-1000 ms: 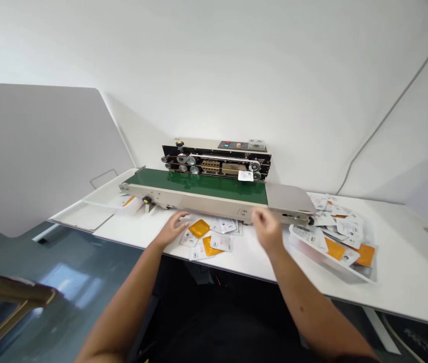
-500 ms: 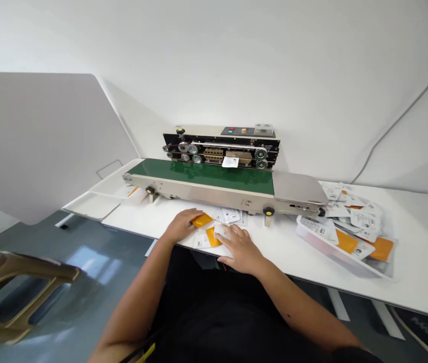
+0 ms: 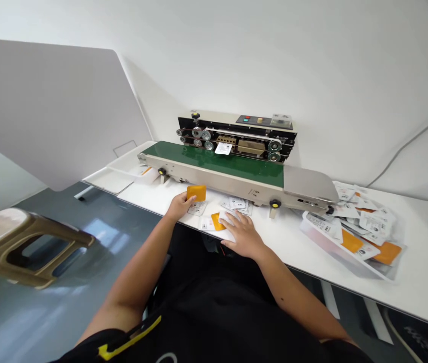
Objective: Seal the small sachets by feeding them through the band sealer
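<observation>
My left hand (image 3: 179, 205) is closed on the edge of an orange packet (image 3: 196, 192), held up just above the near edge of the table. Under it lies a white printed packet (image 3: 198, 207). My right hand (image 3: 245, 233) rests with fingers spread over a white packet, which it partly covers. Beside those fingertips are another orange packet (image 3: 217, 222) and a white one with print (image 3: 207, 224). A small group of white packets (image 3: 235, 203) lies between my right hand and the machine.
A band sealing machine (image 3: 238, 136) with a green conveyor belt (image 3: 214, 162) stands behind my hands; a white packet (image 3: 223, 148) sits in its rollers. At right is a translucent bin (image 3: 344, 252) heaped with packets. A brown stool (image 3: 28, 242) stands on the floor at left.
My left hand has lifted the orange packet off the table and tilted it upright, uncovering a white packet. In the sealer the white packet has travelled left. The camera view has shifted.
</observation>
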Demonstrator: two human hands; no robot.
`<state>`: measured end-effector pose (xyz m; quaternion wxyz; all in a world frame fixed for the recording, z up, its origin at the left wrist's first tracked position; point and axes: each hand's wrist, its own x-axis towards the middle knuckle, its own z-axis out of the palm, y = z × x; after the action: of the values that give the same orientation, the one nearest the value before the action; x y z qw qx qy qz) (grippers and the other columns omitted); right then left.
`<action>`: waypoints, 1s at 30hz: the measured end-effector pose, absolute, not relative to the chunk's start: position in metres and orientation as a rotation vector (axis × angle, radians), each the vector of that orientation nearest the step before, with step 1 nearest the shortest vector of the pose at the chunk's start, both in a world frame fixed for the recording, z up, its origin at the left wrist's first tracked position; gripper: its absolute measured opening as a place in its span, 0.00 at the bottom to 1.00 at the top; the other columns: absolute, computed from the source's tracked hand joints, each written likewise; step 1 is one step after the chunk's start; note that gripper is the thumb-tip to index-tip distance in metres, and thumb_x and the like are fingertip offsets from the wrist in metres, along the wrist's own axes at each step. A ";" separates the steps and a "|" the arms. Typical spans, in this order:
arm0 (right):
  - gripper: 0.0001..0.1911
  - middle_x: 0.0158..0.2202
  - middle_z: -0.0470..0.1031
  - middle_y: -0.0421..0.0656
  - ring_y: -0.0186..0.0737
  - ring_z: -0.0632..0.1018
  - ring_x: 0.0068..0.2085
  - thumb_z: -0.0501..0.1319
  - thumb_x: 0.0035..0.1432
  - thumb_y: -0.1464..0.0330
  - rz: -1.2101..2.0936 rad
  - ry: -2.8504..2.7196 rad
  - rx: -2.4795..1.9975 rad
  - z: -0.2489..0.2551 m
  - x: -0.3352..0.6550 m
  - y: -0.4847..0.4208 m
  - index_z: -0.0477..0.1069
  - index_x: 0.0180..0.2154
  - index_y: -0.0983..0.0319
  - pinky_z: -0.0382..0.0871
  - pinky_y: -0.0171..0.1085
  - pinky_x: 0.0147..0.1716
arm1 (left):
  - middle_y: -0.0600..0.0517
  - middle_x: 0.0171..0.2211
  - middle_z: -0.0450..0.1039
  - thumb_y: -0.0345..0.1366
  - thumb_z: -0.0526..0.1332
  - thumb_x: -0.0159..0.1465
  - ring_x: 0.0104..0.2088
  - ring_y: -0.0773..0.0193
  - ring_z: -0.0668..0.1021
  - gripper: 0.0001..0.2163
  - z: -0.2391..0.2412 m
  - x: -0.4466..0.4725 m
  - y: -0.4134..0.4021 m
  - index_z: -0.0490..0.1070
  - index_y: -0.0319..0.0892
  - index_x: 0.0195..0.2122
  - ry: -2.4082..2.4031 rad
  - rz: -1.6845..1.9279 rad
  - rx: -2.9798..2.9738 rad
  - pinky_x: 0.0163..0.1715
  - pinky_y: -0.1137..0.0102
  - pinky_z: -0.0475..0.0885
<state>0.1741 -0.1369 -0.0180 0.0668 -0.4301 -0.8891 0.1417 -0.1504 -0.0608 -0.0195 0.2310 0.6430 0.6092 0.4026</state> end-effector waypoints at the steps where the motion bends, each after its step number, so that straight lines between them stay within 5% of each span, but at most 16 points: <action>1: 0.42 0.80 0.45 0.39 0.60 0.43 0.79 0.62 0.66 0.46 0.424 -2.678 -1.301 -0.018 0.175 -0.137 0.55 0.75 0.48 0.39 0.61 0.75 | 0.52 0.25 0.77 0.52 0.60 0.66 0.26 0.62 0.76 0.17 -0.019 -0.151 -0.061 0.74 0.43 0.30 1.659 1.106 1.731 0.30 0.69 0.70; 11: 0.42 0.80 0.46 0.39 0.59 0.46 0.79 0.64 0.65 0.49 0.428 -2.656 -1.308 -0.021 0.177 -0.137 0.57 0.75 0.48 0.39 0.59 0.76 | 0.56 0.17 0.68 0.50 0.67 0.61 0.19 0.68 0.68 0.19 -0.010 -0.147 -0.067 0.66 0.43 0.22 1.488 1.186 1.603 0.23 0.72 0.64; 23: 0.42 0.80 0.45 0.39 0.59 0.47 0.79 0.63 0.65 0.50 0.415 -2.678 -1.316 -0.021 0.179 -0.136 0.56 0.75 0.49 0.40 0.58 0.76 | 0.57 0.17 0.66 0.47 0.69 0.60 0.19 0.70 0.65 0.17 -0.015 -0.148 -0.069 0.67 0.42 0.24 1.418 1.299 1.492 0.22 0.73 0.60; 30: 0.42 0.80 0.46 0.40 0.59 0.49 0.79 0.64 0.65 0.51 0.388 -2.691 -1.340 -0.020 0.179 -0.137 0.56 0.75 0.50 0.43 0.57 0.76 | 0.56 0.16 0.66 0.53 0.69 0.62 0.19 0.71 0.64 0.22 -0.017 -0.149 -0.072 0.67 0.41 0.23 1.304 1.300 1.518 0.22 0.73 0.58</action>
<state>0.1789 -0.1370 -0.0196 0.0552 -0.4414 -0.8865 0.1278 -0.1494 -0.0717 -0.0169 0.3686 0.5914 0.5078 0.5064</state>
